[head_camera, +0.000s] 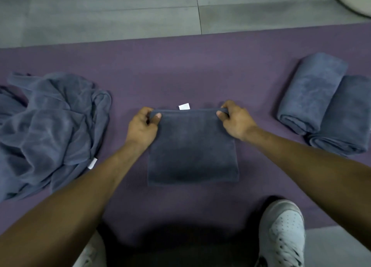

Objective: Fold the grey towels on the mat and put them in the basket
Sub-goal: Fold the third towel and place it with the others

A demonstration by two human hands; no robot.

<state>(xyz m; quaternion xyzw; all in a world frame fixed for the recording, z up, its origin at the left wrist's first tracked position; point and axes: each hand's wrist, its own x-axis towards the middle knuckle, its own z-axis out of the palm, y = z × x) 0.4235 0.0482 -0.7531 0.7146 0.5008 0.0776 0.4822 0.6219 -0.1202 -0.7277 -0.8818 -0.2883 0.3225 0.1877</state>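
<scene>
Head view: a purple foam mat is spread over grey floor tiles. A heap of loose grey towels is piled at its left; two rolled grey towels are laid at its right. A folded grey square towel lies centred, its far corners pinched by the left hand and right hand; each grip is closed on cloth.
</scene>
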